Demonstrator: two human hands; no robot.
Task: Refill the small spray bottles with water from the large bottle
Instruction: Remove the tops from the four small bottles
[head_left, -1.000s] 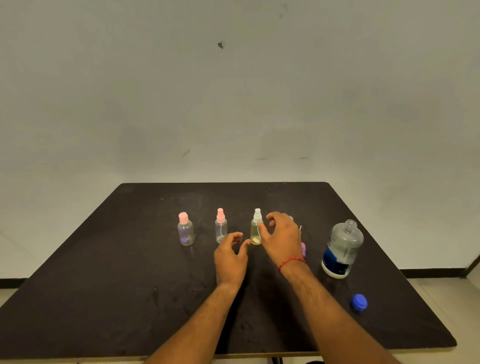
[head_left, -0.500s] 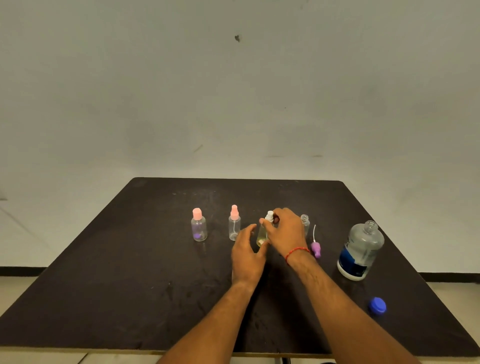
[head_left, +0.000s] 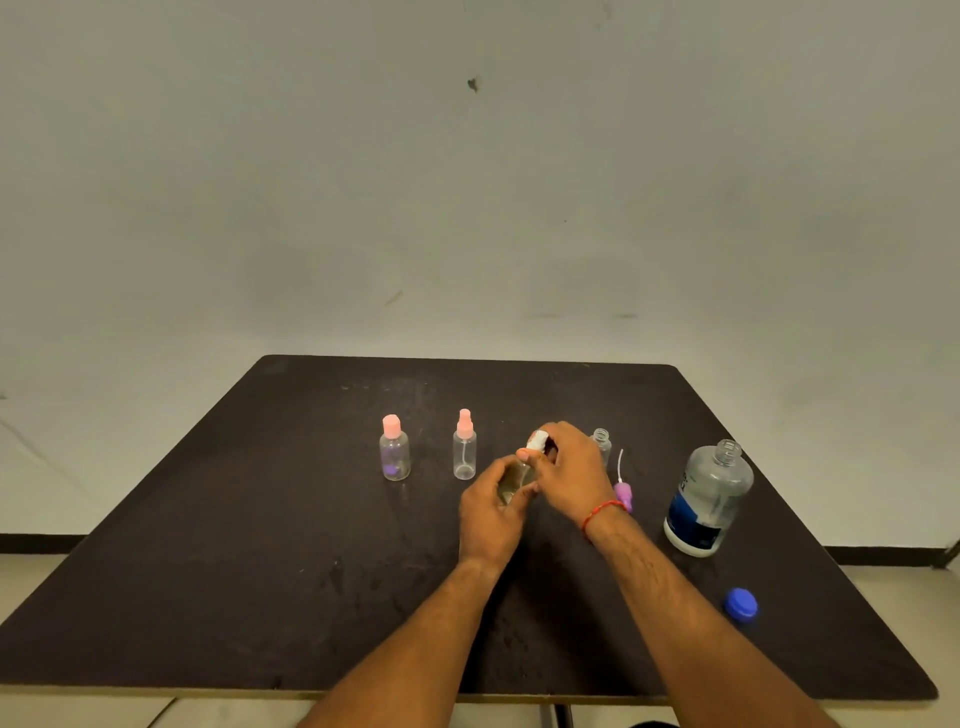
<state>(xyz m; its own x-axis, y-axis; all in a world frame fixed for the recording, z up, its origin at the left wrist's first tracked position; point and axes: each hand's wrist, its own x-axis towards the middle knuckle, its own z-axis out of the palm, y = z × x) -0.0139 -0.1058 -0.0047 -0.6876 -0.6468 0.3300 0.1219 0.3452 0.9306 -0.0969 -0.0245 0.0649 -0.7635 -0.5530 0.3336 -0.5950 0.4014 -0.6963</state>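
Clear plastic shows between both hands at the middle of the dark table (head_left: 249, 545): the left hand (head_left: 491, 514) is wrapped around the body of a small spray bottle (head_left: 511, 480), and the right hand (head_left: 569, 470) pinches its white spray head (head_left: 537, 440) from above, apparently to unscrew it. The bottle is tilted, so once the head loosens the yellowish liquid low inside could slop out, or the dip tube could flick drops onto the table. An elbow swing could also knock the large bottle (head_left: 709, 501), which stands uncapped near the right edge, partly filled with water; its blue cap (head_left: 741, 604) lies nearer, well apart. Just beyond the right hand an open small bottle (head_left: 601, 441) stands headless, its contents unclear, with its purple spray head (head_left: 623, 491) lying beside it. To the left stand a pink-capped bottle (head_left: 395, 449) with a purple trace at its bottom and a pink-headed sprayer (head_left: 464, 446) that looks empty.
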